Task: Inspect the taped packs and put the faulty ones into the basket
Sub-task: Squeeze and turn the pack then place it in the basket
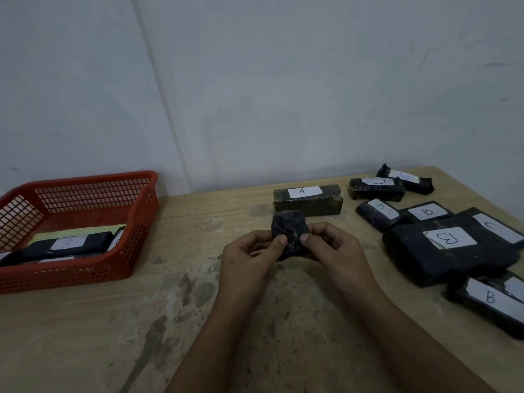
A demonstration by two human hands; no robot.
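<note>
Pale, scuffed walls meet in a corner behind a worn wooden worktop (pixel 99 330). At its middle, the left hand (pixel 249 259) and right hand (pixel 331 251) together hold a small black taped pack (pixel 289 231) raised just above the wood, each grip closed on it with a thumb pressed to its near face. Just beyond this pack lies a longer pack labelled A (pixel 307 200). To the pack's right, a cluster of black packs (pixel 442 251) carries white labels lettered B and C. Well to the pack's left sits a red mesh basket (pixel 119 251), with labelled dark packs (pixel 68 245) lying inside.
</note>
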